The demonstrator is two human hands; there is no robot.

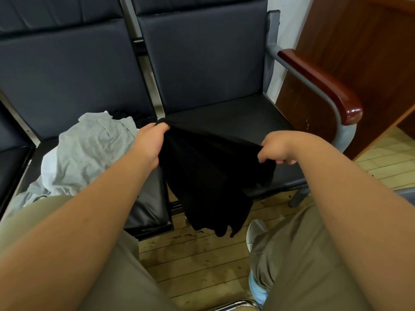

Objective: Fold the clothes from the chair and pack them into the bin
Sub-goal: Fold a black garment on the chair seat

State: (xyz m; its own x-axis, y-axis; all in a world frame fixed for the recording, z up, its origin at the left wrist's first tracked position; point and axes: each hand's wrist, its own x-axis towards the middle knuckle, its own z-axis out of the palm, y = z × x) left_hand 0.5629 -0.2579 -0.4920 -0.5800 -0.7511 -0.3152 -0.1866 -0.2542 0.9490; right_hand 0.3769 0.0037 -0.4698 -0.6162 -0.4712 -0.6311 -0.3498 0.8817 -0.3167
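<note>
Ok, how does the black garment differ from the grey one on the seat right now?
The black garment is gripped by the left hand and right hand; the grey garment is held by neither. The black garment is stretched and hangs toward the floor; the grey garment lies crumpled on the seat. Neither is folded yet.

A row of joined seats stands before the person. The left seat [148, 198] carries a heaped garment [89, 153] on its left and rear part. The right seat [235, 117] adjoins it, with an armrest [321, 86] along its far right side. A furniture panel [359, 52] stands right of and behind that armrest. The left hand [151, 142] and right hand [275, 149] grip a second garment [202, 176] between them, over the front of the right seat. Its lower part hangs past the seat fronts toward the floor [202, 254], between the person's knees.
</note>
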